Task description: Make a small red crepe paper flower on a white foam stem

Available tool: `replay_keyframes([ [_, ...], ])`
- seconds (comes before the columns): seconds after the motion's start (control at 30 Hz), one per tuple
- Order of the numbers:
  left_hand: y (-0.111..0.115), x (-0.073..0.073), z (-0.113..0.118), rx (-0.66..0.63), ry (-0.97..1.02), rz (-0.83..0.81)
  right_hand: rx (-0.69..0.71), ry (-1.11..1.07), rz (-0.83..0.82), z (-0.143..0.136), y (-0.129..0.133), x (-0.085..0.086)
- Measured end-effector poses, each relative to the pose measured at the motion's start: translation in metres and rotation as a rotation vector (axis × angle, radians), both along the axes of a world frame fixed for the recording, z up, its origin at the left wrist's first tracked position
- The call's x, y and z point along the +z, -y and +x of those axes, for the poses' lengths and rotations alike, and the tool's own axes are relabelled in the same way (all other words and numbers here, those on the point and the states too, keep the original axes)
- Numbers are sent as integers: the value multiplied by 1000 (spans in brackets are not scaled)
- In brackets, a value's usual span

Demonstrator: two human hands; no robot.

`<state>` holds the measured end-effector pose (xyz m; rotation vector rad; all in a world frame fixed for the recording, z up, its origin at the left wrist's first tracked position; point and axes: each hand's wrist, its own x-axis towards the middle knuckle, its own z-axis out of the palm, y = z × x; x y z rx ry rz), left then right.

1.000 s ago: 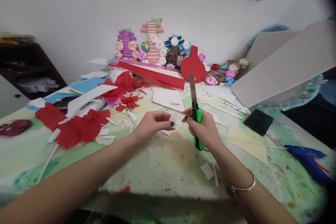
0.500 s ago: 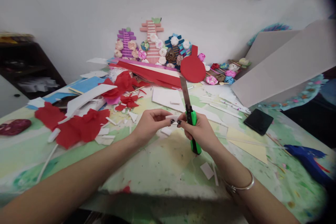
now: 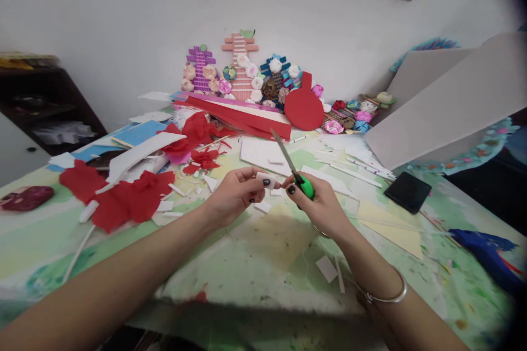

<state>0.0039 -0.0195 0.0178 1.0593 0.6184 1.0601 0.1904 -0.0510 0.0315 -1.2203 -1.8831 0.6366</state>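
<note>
My left hand (image 3: 236,194) pinches a small white foam piece (image 3: 263,178) between thumb and fingers above the paint-stained table (image 3: 255,269). My right hand (image 3: 319,208) grips a green-handled utility knife (image 3: 305,186); its long blade (image 3: 283,153) points up and to the left, away from me. The right thumb and forefinger touch the same white piece, so both hands meet at the middle of the table. A thin bangle sits on my right wrist (image 3: 381,293).
Red crepe paper pieces (image 3: 123,197) and white foam scraps lie at the left. Paper-flower crafts (image 3: 242,74) stand against the wall. Grey boards (image 3: 448,98) lean at the right, with a black phone (image 3: 407,192), yellow paper (image 3: 391,225) and a blue glue gun (image 3: 486,252) nearby.
The knife has tilted from nearly upright to leaning left and away, with the handle turned toward me. Both hands stayed together on the small white piece.
</note>
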Motion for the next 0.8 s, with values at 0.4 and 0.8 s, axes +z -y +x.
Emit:
replay_keyframes([
  [0.4, 1, -2, 0, -136, 8, 122, -89, 438, 234, 10, 2, 1],
  [0.8, 4, -3, 2, -206, 62, 95, -138, 473, 282, 8, 4, -1],
])
